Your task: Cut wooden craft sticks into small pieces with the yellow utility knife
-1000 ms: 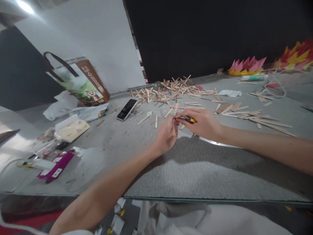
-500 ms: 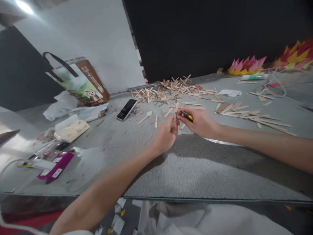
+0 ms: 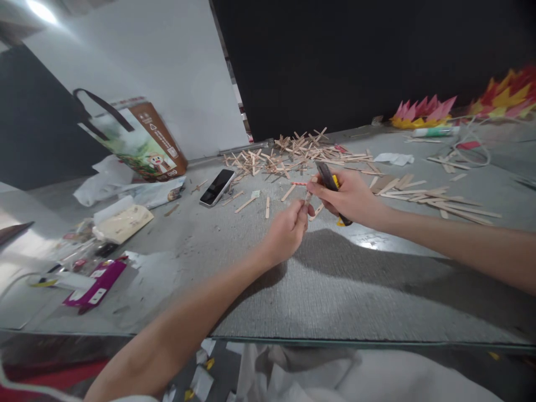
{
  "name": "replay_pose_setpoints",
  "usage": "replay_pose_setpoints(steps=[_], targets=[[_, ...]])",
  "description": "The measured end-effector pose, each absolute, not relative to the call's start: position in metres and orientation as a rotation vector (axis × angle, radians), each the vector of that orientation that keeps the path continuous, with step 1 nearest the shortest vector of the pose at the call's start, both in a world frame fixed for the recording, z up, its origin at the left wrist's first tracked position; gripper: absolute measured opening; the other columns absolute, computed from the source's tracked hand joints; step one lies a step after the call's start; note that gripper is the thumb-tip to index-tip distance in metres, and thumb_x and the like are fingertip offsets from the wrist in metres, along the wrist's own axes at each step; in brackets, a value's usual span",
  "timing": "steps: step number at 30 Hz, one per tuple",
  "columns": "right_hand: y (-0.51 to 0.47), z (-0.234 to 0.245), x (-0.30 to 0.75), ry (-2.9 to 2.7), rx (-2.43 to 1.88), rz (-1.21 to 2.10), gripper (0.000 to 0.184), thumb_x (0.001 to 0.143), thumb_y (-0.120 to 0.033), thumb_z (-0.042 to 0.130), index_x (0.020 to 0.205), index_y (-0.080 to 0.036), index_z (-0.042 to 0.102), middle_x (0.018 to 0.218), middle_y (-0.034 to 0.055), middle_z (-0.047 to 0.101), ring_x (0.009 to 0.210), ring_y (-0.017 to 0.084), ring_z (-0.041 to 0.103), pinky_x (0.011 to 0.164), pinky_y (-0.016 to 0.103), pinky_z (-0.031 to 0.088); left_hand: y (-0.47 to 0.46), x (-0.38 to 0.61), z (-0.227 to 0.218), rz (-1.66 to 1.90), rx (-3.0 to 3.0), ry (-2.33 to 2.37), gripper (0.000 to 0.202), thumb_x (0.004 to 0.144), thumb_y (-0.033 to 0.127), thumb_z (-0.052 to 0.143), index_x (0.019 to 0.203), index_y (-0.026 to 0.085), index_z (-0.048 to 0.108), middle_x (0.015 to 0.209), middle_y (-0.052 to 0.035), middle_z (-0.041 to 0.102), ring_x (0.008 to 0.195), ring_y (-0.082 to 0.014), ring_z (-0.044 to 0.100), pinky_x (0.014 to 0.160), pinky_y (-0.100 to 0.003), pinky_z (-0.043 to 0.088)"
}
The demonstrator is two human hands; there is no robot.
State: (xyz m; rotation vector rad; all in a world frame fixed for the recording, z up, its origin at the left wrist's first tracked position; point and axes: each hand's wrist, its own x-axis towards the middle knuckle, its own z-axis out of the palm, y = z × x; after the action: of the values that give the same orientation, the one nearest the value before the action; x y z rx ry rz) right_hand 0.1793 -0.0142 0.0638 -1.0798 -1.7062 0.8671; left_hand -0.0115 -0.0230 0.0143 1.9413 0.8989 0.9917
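My left hand [image 3: 287,230] pinches a short wooden stick [image 3: 308,197] between thumb and fingers above the grey table [image 3: 335,285]. My right hand [image 3: 349,196] is closed around a black and yellow utility knife [image 3: 330,184], its tip raised beside the stick. The two hands almost touch at the stick. A heap of small wooden sticks [image 3: 288,153] lies just beyond them.
A phone [image 3: 217,187] lies left of the hands, with a brown paper bag [image 3: 140,134] and plastic wrappers behind it. Longer wooden sticks [image 3: 435,201] lie at the right. Paper flowers [image 3: 422,111] and a cable stand at the far right. A purple packet [image 3: 95,283] sits near the left edge.
My right hand has lifted and turned the knife so its body stands up in view. The left hand stays nearly in place with the stick.
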Motion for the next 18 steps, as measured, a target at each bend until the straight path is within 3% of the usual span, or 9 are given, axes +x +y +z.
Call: replay_pose_setpoints(steps=[4,7,12,18], targets=[[-0.013,0.061,0.181,-1.669,-1.048,0.968,0.038,0.100,-0.057,0.066,0.084,-0.024,0.056,0.050,-0.0070,0.047,0.040,0.011,0.039,0.039,0.027,0.029,-0.023,-0.012,0.018,0.978,1.885,0.882,0.026,0.110,0.040,0.041,0.100,0.021,0.056,0.064,0.0055,0.049,0.054,-0.0106,0.044,0.056,-0.026,0.037],[-0.011,0.060,0.182,-1.660,-0.988,1.029,0.029,0.103,-0.049,0.064,0.089,-0.024,0.060,0.048,-0.0084,0.045,0.038,0.010,0.037,0.038,0.026,0.028,-0.020,-0.012,0.019,0.983,1.771,0.856,0.029,0.108,0.045,0.046,0.100,0.021,0.058,0.064,0.0056,0.052,0.051,-0.0095,0.044,0.054,-0.025,0.036],[-0.007,0.057,0.184,-1.620,-0.928,1.093,0.015,0.102,-0.037,0.063,0.098,-0.022,0.067,0.058,-0.0049,0.056,0.039,0.010,0.042,0.037,0.025,0.030,-0.014,-0.012,0.019,0.995,1.562,0.804,0.036,0.096,0.055,0.067,0.099,0.021,0.055,0.065,0.0049,0.061,0.049,-0.0083,0.049,0.051,-0.024,0.039],[-0.005,0.054,0.186,-1.659,-0.963,1.043,0.021,0.103,-0.039,0.063,0.110,-0.021,0.072,0.059,-0.0046,0.058,0.039,0.009,0.044,0.036,0.024,0.032,-0.016,-0.013,0.020,0.982,1.541,0.792,0.035,0.097,0.054,0.068,0.100,0.021,0.056,0.065,0.0043,0.065,0.048,-0.0082,0.053,0.050,-0.022,0.042]])
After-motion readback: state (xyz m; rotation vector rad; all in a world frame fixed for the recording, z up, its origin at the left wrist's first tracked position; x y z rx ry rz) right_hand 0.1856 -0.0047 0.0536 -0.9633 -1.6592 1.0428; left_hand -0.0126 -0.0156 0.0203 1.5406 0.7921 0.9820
